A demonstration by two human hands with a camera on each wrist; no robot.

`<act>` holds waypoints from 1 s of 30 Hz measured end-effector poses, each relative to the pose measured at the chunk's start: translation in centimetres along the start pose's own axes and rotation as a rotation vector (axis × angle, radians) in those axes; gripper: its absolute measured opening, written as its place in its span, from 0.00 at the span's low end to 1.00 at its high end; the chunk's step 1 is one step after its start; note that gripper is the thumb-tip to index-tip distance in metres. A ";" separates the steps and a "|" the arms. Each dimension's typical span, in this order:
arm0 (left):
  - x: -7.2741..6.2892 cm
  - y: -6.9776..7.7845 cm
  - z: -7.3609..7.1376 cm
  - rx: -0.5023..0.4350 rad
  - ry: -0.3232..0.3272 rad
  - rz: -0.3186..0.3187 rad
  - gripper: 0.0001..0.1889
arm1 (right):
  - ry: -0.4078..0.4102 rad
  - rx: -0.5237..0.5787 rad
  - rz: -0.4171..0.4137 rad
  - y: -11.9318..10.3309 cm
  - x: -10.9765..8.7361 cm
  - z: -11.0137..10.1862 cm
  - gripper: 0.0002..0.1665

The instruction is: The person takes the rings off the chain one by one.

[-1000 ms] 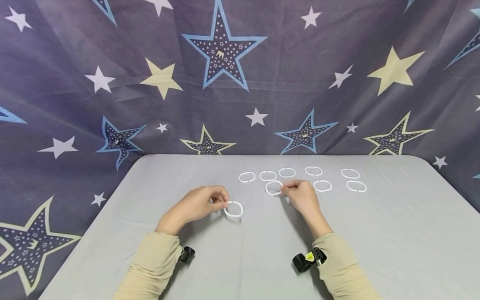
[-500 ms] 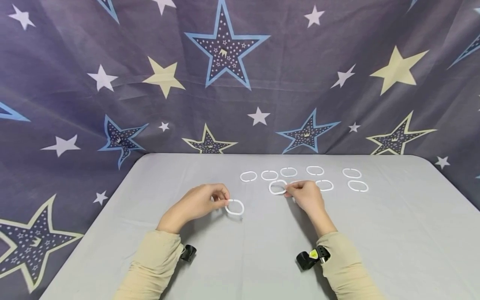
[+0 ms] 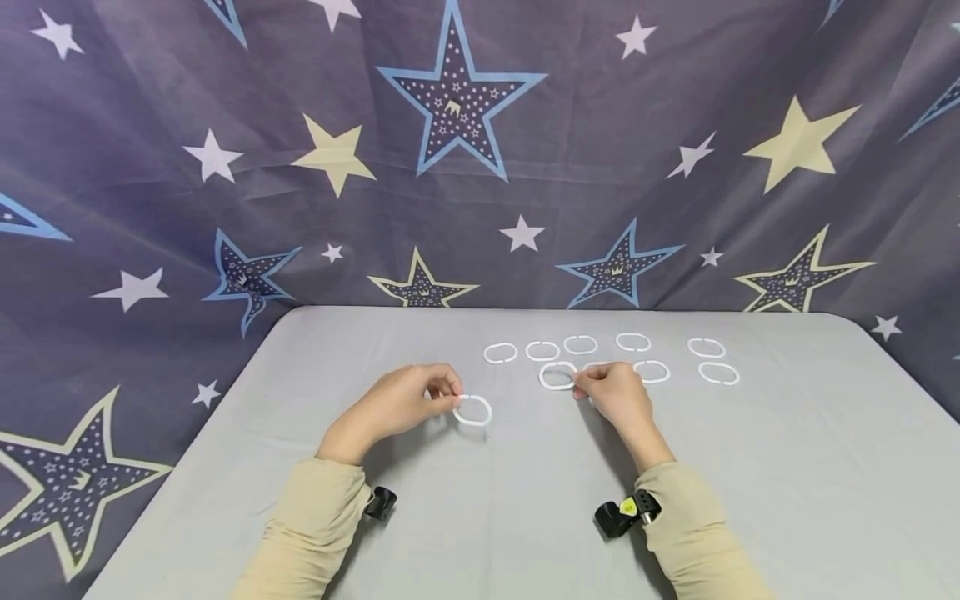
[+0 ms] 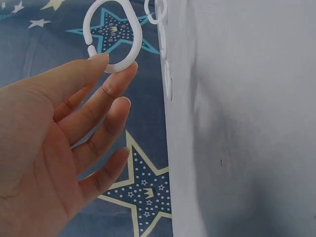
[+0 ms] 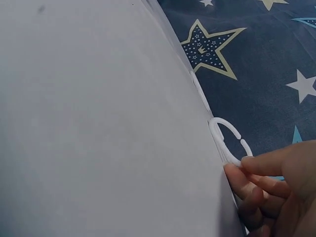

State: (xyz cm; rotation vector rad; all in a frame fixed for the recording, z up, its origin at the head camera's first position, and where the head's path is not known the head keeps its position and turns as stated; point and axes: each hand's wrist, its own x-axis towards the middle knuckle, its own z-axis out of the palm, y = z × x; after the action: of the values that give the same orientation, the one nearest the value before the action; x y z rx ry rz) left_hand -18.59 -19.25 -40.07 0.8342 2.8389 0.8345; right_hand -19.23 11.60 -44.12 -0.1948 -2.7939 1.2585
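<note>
My left hand (image 3: pixel 401 408) pinches a white oval curtain ring (image 3: pixel 474 424) between thumb and fingertip, raised over the grey table. In the left wrist view this curtain ring (image 4: pixel 138 37) shows a narrow gap beside the thumb, and the other fingers are spread below it. Farther back, my right hand (image 3: pixel 618 404) has its thumb and finger pinching the right end of another white curtain ring (image 3: pixel 558 388). The right wrist view shows this curtain ring (image 5: pixel 224 120) low at the tabletop, its gap facing up near the thumb. Part of a further ring (image 3: pixel 596 363) shows behind the right hand.
Several matching rings lie along the far part of the table (image 3: pixel 480 517), including one ring (image 3: pixel 500 362) at the row's left end and one ring (image 3: pixel 718 382) at the right. A star-patterned curtain (image 3: pixel 480 208) hangs behind the table.
My right hand has shifted slightly right with its ring, which appears flatter to the table, and the ring behind that hand shows more. The left hand's ring is slightly higher.
</note>
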 end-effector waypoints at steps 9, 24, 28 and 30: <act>0.1 0.1 0.0 -0.002 0.004 -0.003 0.03 | -0.026 -0.071 0.026 -0.1 0.5 -0.2 0.13; 0.0 0.1 -0.2 -0.002 0.003 -0.011 0.04 | -0.070 -0.123 0.077 -0.6 1.0 -0.3 0.14; -0.1 0.2 -0.3 0.000 0.005 -0.019 0.03 | -0.067 -0.117 0.063 -0.6 0.9 -0.2 0.14; -0.1 0.2 -0.3 0.003 0.004 -0.025 0.03 | -0.065 -0.114 0.056 -0.6 0.9 -0.2 0.14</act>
State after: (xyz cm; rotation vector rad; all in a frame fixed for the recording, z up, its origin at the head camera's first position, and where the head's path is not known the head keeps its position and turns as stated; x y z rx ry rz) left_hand -18.43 -19.31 -39.73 0.7973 2.8486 0.8298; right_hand -20.14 11.44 -43.55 -0.2445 -2.9380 1.1378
